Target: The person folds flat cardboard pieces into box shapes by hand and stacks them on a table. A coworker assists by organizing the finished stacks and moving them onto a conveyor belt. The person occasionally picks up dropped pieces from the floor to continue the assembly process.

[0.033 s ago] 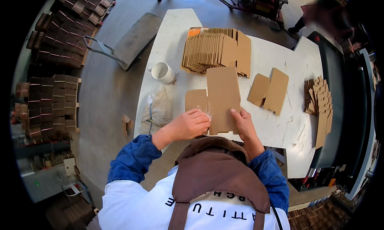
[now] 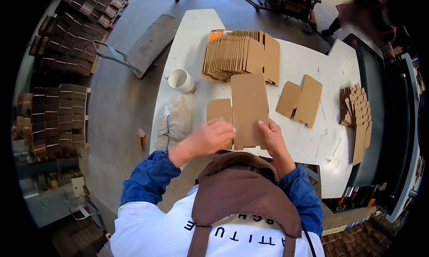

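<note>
A flat, folded brown cardboard box blank (image 2: 249, 105), with a tall panel and a shorter flap on its left, is held over the front of the white table. My right hand (image 2: 273, 138) grips its lower right edge, thumb on top and fingers underneath, out of sight. Over the lower part of the flap, my left hand (image 2: 210, 137) is closed, slightly blurred by motion. At its fingertips shows a crumpled, shiny bit of clear plastic film (image 2: 234, 126), beside the seam between flap and panel.
Behind the blank stands a row of cardboard blanks (image 2: 237, 54). A white mug (image 2: 181, 80) and a clear plastic bag (image 2: 176, 121) are at the left. Another blank (image 2: 308, 100) lies to the right, near fanned cardboard pieces (image 2: 359, 123). A flat cart (image 2: 149, 45) stands on the floor.
My left hand has shifted slightly up at the fingers and is more blurred. My right hand and the cardboard blank stay almost where they were.
</note>
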The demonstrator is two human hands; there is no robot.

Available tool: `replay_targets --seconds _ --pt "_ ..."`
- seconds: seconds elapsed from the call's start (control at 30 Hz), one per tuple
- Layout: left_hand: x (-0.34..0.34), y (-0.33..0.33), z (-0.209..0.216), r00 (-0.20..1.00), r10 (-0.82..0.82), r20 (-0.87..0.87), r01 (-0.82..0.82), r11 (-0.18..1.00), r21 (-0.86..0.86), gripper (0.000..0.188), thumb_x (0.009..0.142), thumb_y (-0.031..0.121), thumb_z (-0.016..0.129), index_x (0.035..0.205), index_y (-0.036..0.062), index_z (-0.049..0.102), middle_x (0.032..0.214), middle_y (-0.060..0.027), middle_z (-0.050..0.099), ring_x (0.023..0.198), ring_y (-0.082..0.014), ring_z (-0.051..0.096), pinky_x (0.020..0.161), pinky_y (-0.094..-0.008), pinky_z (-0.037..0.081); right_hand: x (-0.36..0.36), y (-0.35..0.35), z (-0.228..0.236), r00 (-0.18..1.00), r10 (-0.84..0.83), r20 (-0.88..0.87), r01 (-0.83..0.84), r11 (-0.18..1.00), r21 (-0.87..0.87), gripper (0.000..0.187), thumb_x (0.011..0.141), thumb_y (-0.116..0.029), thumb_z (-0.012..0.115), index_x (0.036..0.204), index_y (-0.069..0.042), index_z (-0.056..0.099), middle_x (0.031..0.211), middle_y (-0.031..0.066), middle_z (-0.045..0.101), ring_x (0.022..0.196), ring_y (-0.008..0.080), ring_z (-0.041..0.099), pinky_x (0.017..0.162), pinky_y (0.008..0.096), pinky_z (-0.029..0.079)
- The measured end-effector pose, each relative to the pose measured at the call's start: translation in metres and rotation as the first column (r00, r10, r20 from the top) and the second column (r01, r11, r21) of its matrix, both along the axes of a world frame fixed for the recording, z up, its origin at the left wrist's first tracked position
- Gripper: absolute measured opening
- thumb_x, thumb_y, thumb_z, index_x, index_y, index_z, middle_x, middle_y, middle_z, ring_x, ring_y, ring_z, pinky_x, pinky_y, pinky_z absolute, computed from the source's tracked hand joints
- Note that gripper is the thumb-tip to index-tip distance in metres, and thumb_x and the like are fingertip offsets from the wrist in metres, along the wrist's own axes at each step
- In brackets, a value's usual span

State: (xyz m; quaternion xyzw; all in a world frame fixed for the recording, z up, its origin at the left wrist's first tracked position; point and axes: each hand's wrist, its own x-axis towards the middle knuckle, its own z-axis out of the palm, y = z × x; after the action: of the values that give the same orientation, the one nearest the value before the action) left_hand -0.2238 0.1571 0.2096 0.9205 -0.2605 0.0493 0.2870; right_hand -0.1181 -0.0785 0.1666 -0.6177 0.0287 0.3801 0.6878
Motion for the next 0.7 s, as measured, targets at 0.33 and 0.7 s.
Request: replay_targets --seconds 0.33,0.7 --pt "-0.019 -0.021 0.009 0.993 0.103 0.052 -0.108 0.989 0.099 0.033 0.080 0.012 0.066 0.112 0.0076 0.063 0.123 -0.0073 0.059 0.120 -0.0238 0.053 0.107 -0.0487 0.033 0.000 -0.004 -0.008 0.992 -0.117 -0.050 0.117 0.993 0.004 0.034 0.097 -0.021 0.056 0.122 0.003 0.056 0.107 0.0057 0.065 0.094 0.0123 0.060 0.083 0.0288 0.049" --pt "0.080 0.162 -0.065 0.617 0.743 -0.258 -0.622 0.662 0.418 0.051 0.084 0.037 0.066 0.112 -0.0047 0.059 0.116 -0.0226 0.063 0.110 -0.0384 0.057 0.092 -0.0420 0.047 0.011 -0.006 -0.009 0.948 -0.317 -0.036 0.318 0.947 0.051 0.031 0.099 -0.020 0.053 0.123 0.000 0.056 0.112 0.0045 0.064 0.099 0.0125 0.059 0.086 0.0284 0.048"
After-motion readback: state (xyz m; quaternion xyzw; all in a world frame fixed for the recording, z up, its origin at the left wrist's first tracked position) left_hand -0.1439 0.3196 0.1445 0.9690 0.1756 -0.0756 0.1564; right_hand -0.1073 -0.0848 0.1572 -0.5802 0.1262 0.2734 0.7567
